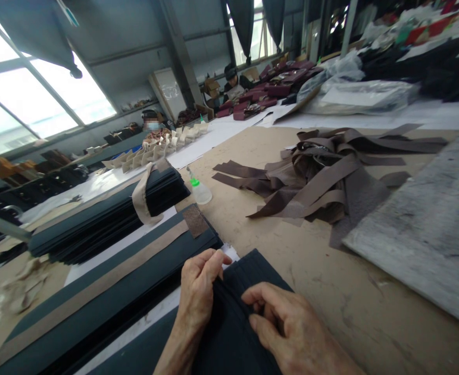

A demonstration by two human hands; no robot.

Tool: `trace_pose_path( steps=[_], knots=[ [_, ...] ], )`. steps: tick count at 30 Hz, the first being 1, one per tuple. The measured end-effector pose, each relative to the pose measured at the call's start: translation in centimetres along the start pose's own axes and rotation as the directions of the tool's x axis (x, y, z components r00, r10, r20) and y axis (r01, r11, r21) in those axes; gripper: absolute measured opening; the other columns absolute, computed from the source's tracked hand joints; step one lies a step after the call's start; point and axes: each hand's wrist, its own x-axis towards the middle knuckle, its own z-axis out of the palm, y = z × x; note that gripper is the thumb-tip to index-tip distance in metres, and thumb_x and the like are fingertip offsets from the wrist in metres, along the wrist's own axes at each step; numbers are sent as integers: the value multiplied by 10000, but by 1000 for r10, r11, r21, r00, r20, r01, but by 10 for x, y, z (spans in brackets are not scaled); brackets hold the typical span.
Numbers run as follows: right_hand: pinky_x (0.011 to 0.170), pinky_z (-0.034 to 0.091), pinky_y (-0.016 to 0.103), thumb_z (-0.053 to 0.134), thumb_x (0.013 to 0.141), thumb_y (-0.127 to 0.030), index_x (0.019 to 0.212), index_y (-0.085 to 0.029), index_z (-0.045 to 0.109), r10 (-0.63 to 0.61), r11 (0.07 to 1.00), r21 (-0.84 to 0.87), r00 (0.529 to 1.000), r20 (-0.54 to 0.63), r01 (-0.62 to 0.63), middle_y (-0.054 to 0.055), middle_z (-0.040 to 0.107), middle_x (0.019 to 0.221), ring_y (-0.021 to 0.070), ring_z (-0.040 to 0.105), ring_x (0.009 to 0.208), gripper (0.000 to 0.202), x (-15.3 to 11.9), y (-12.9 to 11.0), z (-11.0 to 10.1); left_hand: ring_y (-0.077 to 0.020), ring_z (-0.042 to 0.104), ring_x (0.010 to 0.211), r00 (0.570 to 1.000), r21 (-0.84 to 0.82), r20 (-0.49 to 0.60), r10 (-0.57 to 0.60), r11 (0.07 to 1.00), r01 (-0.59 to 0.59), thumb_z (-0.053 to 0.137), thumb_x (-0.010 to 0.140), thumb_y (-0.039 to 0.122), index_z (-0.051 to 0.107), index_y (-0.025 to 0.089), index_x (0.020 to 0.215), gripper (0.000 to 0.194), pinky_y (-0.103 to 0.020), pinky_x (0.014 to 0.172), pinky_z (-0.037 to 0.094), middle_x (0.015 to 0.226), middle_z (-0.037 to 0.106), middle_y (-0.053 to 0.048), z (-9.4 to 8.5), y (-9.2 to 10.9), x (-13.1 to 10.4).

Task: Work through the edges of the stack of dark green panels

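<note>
A dark blue-green fabric panel point(229, 333) lies in front of me, with folded or layered ridges along its length. My left hand point(198, 286) is closed on the panel's upper left edge, thumb and forefinger pinching the cloth. Over the panel's right side is my right hand point(284, 323), fingers bent, with a gap between thumb and forefinger. Its fingertips rest on or just above the cloth; contact is hard to make out. Left of my hands, a stack of similar dark panels point(136, 281) carries a taupe strip point(97, 284) and a brown patch point(195, 221).
Behind is another dark panel stack point(108, 224) with a beige strip point(141, 195). A green-capped squeeze bottle point(201, 191) stands beside it. Brown strips point(323, 172) lie tangled right of centre, near a grey board point(424, 224). Two people point(153, 125) sit farther back, near maroon pieces point(260, 94).
</note>
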Motion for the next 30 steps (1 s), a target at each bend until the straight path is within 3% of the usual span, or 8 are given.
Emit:
trace_pose_path(
  steps=[8,14,21,27,30],
  knots=[
    [564,356,201,468,693,0,795,-184,596,-38,999,-21,999,38,39,-40,537,704,91,497,599,246,3,4,2,-115,406,520,1000,-1,-4,-2,1000,2,468,795,462,644,134,681,388,-234,529,290,504,452,14,0,-2,1],
    [548,352,193,485,646,44,816,-183,634,6,999,-47,999,42,-4,-47,519,651,88,489,564,321,5,1,-1,-90,330,446,998,-75,6,-67,995,67,500,771,468,635,126,690,376,-224,466,237,455,398,33,1,-2,0],
    [511,331,179,466,672,50,810,-172,652,93,991,87,990,107,-102,-53,494,595,85,463,542,320,8,-1,-5,-122,401,539,999,20,-11,-38,999,38,472,774,461,625,143,641,377,-241,542,284,540,475,8,1,-1,2],
    [520,346,174,479,694,36,856,-151,638,187,954,205,970,154,-217,-47,519,612,87,461,567,294,6,-2,-6,-172,497,705,999,69,-44,23,997,-20,489,785,476,623,173,870,342,-254,637,325,698,572,-2,0,1,-1],
    [514,346,168,459,688,25,853,-147,622,187,926,297,967,171,-232,-37,531,640,87,467,589,289,6,1,-3,-163,492,677,996,155,-42,72,986,-65,472,802,462,622,184,825,316,-258,638,318,676,561,7,0,5,-4]
  ],
)
